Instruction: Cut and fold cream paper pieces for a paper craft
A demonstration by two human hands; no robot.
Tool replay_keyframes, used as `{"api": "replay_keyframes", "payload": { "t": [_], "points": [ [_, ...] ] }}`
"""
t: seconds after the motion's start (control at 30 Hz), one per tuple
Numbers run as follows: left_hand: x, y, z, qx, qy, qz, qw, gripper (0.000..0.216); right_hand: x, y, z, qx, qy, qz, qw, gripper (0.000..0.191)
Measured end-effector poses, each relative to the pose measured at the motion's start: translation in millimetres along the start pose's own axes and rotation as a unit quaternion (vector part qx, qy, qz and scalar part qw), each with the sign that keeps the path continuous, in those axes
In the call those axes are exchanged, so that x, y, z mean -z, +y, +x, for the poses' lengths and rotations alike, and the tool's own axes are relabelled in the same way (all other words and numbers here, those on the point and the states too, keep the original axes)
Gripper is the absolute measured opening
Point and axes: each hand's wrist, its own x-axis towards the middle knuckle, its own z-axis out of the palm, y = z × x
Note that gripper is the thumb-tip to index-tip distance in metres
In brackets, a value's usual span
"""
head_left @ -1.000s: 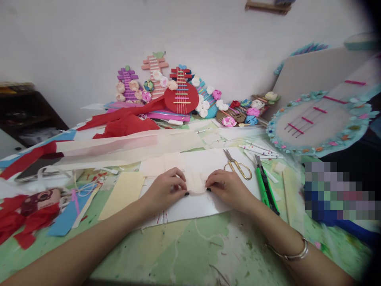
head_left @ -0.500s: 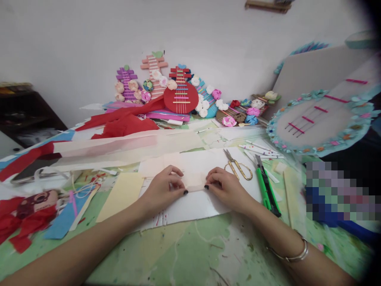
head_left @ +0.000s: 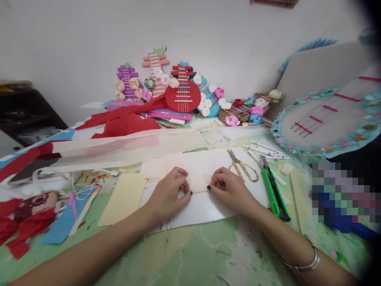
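A small strip of pale cream crepe paper (head_left: 198, 184) stretches between my hands, over a white board (head_left: 205, 206). My left hand (head_left: 174, 190) pinches the strip's left end between thumb and fingers. At its right end, my right hand (head_left: 228, 186) pinches it the same way, with fingers curled. More pale paper lies behind my left hand on the board. Gold-handled scissors (head_left: 243, 169) rest just beyond my right hand. Farther right lies a green utility knife (head_left: 273, 194) with its blade pointing away from me.
A cream card (head_left: 123, 198) and a blue paper piece (head_left: 64, 220) lie to the left. Behind stand several small craft lutes, one red (head_left: 182, 95), with paper flowers. A large round fan-like lute piece (head_left: 315, 123) leans at right. White pens (head_left: 264, 149) lie behind the scissors.
The view has shifted slightly, so most things sit a little farther right. Both hands still pinch the paper strip, with hardly any change in their posture.
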Motion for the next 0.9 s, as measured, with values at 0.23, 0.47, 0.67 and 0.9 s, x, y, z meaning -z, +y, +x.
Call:
{"api": "replay_keyframes", "payload": {
  "t": [0.23,0.47,0.67,0.9],
  "points": [
    [-1.1,0.7,1.1,0.004,0.006,0.008,1.0,0.006,-2.2,-0.7,1.7,-0.014,0.009,-0.018,1.0,0.012],
    [-1.9,0.0,1.5,0.014,0.001,-0.005,1.0,0.007,-3.7,0.0,2.5,-0.014,0.013,-0.013,1.0,0.014],
    [-0.2,-2.2,0.5,0.014,0.005,-0.017,1.0,0.006,-1.3,4.2,2.5,-0.009,-0.015,0.014,1.0,0.012],
    [1.6,-4.1,-0.9,0.025,0.011,-0.031,0.999,0.004,0.1,2.8,1.1,-0.014,-0.021,0.011,1.0,0.01]
  ]
}}
